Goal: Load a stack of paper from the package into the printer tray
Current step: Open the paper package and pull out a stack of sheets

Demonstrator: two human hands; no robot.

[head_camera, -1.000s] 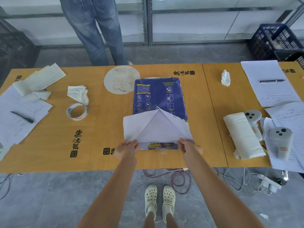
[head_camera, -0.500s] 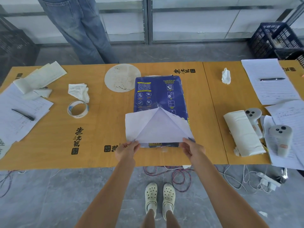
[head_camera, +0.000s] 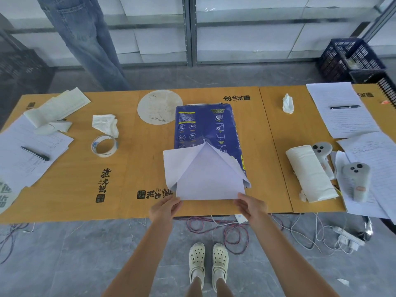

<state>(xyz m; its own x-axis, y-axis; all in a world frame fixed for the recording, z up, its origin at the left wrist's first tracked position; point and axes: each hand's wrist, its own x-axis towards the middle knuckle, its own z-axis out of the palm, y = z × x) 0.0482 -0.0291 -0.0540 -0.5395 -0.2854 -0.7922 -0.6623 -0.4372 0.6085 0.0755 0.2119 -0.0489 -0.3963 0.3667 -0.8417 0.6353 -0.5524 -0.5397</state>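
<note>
Both my hands, left (head_camera: pixel 165 210) and right (head_camera: pixel 251 207), pinch the near corners of the paper (head_camera: pixel 209 183) sliding from the pack (head_camera: pixel 203 127) mid-table; floppy, slippery sheets, so I'd grip both edges, supporting underneath.

Both bare forearms reach forward toward the paper package (head_camera: pixel 205 133). The left hand (head_camera: pixel 164 209) pinches its near left corner, the right hand (head_camera: pixel 251 205) its near right corner, thumbs on top, wrists straight.

We note a glossy blue wrapper on the paper package (head_camera: pixel 203 127), matt white sheets (head_camera: pixel 210 181), and a smooth wood-grain table (head_camera: pixel 137 168).
</note>
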